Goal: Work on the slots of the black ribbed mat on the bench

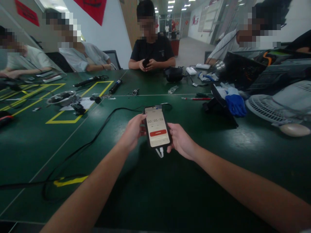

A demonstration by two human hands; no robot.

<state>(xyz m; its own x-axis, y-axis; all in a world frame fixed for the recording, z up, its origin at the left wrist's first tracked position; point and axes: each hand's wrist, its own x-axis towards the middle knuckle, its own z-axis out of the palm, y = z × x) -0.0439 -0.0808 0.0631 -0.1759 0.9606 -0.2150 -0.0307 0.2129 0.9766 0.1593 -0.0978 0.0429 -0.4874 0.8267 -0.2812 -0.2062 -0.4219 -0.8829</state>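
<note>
One left hand (132,132) and one right hand (182,139), half-curled, grip opposite long edges of the phone (157,127), whose long axis points forward over the counter (184,194).

The head camera looked forward and down from above the near edge of the tabletop (182,197), with the left hand (133,134) and right hand (181,140) close before it, mid-view. It faced straight across to a seated person (153,48) beyond the far edge and the floor (190,51) farther back.
</note>
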